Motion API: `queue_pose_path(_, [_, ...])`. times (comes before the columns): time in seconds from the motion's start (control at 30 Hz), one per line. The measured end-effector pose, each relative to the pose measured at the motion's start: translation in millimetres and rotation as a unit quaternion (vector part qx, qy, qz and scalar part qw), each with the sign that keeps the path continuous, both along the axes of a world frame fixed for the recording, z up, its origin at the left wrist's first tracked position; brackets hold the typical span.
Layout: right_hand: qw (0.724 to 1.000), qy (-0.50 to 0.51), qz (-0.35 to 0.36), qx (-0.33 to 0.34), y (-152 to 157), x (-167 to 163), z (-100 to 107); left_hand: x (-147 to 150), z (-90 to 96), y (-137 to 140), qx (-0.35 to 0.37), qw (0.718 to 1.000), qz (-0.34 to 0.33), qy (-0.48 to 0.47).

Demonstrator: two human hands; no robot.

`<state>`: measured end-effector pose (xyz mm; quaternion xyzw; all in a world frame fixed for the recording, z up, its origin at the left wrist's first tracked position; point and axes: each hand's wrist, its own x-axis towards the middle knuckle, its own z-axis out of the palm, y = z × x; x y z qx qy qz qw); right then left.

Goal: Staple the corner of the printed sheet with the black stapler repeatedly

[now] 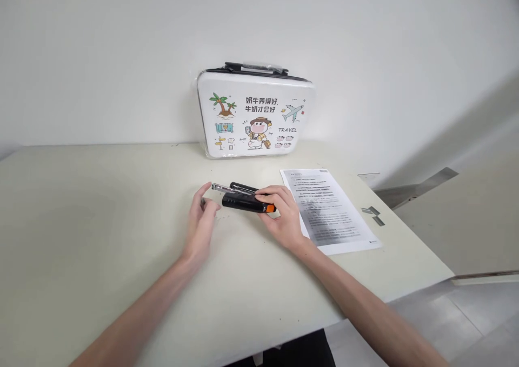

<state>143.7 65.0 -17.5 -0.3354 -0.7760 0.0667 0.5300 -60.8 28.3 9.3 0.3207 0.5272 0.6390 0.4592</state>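
A black stapler [243, 201] with an orange patch at its near right end is held above the table, its parts swung apart so that the silver magazine rail [223, 188] shows. My right hand [283, 213] is closed around the stapler's right end. At the other end, my left hand [200, 224] has its index fingertip at the tip of the rail, with the thumb apart and lower, close to the black body. Its remaining fingers are curled and partly hidden. Whether staples lie in the rail is too small to tell.
A printed sheet [330, 210] lies right of my right hand. Several small staple strips [373, 214] rest near the table's right edge. A white cartoon-printed case [259, 115] in clear plastic stands against the wall at the back of the pale table [101, 194].
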Motion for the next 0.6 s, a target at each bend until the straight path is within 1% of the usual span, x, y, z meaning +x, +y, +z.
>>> queue_pose_path(0.07, [1.000,0.008,-0.004,0.003,0.4,0.5,-0.5,2.8,2.6,-1.4,0.001,0.998,-0.012,0.056])
queue_pose_path(0.17, [1.000,0.022,-0.002,0.011,0.6,0.8,-1.6,6.4,4.1,-3.9,0.012,0.992,-0.064,0.107])
queue_pose_path(0.23, [1.000,0.028,0.001,0.011,0.5,0.6,-2.1,8.5,3.3,-5.8,0.026,0.986,-0.106,0.124])
queue_pose_path(0.3, [0.999,0.032,-0.002,0.006,0.3,0.2,-2.6,9.8,1.4,-7.2,0.030,0.983,-0.134,0.122])
queue_pose_path(0.37, [0.999,0.037,-0.008,-0.006,-0.2,0.1,-3.3,10.2,-1.4,-7.9,0.025,0.985,-0.136,0.102])
queue_pose_path(0.47, [0.998,0.046,-0.022,-0.034,-1.4,0.3,-4.5,9.7,-7.6,-7.7,0.021,0.994,-0.095,0.047])
queue_pose_path(0.53, [0.996,0.056,-0.040,-0.063,-0.9,-0.7,-4.3,9.2,-11.9,-6.5,0.015,0.998,-0.064,-0.010])
queue_pose_path(0.6, [0.990,0.071,-0.063,-0.104,2.7,-4.7,-2.3,8.5,-15.0,-4.2,0.000,0.994,-0.066,-0.092])
